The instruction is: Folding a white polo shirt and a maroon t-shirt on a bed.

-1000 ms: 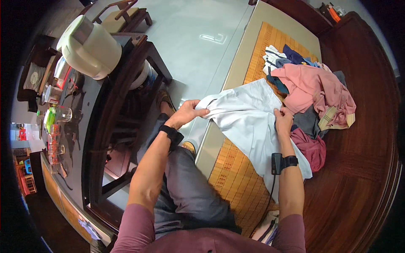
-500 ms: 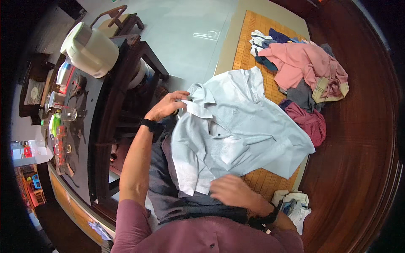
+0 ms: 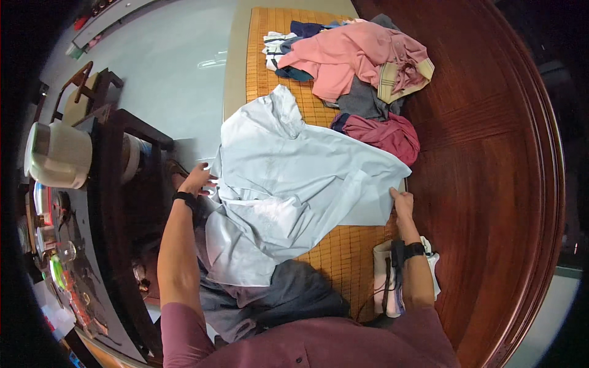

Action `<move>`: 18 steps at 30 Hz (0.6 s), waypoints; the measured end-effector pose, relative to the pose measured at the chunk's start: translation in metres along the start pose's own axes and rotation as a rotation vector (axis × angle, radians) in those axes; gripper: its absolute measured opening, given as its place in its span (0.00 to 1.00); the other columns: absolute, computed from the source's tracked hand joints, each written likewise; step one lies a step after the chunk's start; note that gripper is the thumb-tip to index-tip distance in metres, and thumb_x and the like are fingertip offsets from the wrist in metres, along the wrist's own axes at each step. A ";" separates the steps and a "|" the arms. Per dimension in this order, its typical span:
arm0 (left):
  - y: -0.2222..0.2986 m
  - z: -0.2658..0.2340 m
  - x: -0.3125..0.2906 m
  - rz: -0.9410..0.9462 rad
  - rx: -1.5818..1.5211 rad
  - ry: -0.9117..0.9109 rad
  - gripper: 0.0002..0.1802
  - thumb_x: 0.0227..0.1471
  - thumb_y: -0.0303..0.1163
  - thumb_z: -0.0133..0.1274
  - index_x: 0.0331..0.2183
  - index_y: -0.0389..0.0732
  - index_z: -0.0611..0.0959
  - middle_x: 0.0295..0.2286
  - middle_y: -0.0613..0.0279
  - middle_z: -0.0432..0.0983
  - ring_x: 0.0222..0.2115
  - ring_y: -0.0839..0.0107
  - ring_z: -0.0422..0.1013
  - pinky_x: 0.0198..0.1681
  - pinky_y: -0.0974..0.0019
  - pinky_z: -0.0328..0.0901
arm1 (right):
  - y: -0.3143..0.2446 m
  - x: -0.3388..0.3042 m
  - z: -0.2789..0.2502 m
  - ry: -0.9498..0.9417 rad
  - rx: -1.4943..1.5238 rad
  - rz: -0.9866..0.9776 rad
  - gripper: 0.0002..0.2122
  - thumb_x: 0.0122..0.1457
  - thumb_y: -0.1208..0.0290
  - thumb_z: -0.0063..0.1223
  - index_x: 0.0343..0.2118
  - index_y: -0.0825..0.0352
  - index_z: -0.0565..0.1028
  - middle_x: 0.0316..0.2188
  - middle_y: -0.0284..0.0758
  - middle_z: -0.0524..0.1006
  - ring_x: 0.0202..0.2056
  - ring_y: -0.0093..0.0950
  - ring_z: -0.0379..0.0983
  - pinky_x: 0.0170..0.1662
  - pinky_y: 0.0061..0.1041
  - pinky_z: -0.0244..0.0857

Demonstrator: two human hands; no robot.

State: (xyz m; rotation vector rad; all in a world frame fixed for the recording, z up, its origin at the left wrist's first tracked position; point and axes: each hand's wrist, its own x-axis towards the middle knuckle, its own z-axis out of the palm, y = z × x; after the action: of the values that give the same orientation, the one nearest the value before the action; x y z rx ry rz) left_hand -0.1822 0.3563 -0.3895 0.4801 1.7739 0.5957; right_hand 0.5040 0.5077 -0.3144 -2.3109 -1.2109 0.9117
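Note:
A pale blue-grey collared shirt lies spread across my lap and the woven bamboo mat, rumpled, with a whitish patch near its middle. At its left edge is my left hand, fingers apart and touching the cloth by the collar side, which is folded out of sight. My right hand pinches the shirt's right-hand edge between thumb and fingers. Dark trousers cover my legs beneath the shirt's near part.
Beyond the shirt, the bamboo mat bears a heap of clothes: pink garment, maroon garment, grey cloth. Pale clothes lie by my right forearm. A dark wooden panel rises at right. Left, a dark table holds a cream thermos jug and glasses.
My right hand has moved from near my lap out to the shirt's right edge and gripped it. My left hand has loosened at the collar. The shirt's collar has turned out of sight.

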 end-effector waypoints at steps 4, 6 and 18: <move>0.021 0.003 -0.029 0.010 -0.055 -0.170 0.44 0.60 0.66 0.52 0.66 0.46 0.70 0.53 0.62 0.77 0.48 0.65 0.75 0.49 0.45 0.71 | -0.040 -0.050 0.014 0.238 -0.377 -0.305 0.32 0.56 0.63 0.68 0.59 0.75 0.67 0.52 0.51 0.76 0.52 0.45 0.74 0.58 0.40 0.66; 0.008 0.004 -0.010 0.109 -0.260 -0.179 0.49 0.59 0.69 0.51 0.68 0.45 0.67 0.61 0.60 0.69 0.58 0.60 0.68 0.56 0.43 0.67 | -0.067 -0.073 0.021 0.202 -0.375 -0.536 0.32 0.56 0.64 0.68 0.61 0.72 0.67 0.52 0.50 0.77 0.52 0.45 0.75 0.58 0.40 0.67; 0.036 0.008 -0.036 0.165 -0.166 -0.039 0.57 0.56 0.69 0.57 0.66 0.30 0.67 0.60 0.42 0.68 0.53 0.58 0.72 0.47 0.58 0.73 | -0.053 -0.122 -0.071 -1.191 -0.697 -0.424 0.05 0.55 0.77 0.62 0.32 0.72 0.80 0.27 0.37 0.80 0.33 0.32 0.76 0.41 0.31 0.71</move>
State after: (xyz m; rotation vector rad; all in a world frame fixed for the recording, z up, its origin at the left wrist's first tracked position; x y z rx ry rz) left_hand -0.1645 0.3642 -0.3421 0.5221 1.6425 0.8364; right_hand 0.4707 0.4338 -0.1869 -1.6255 -2.6897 2.0204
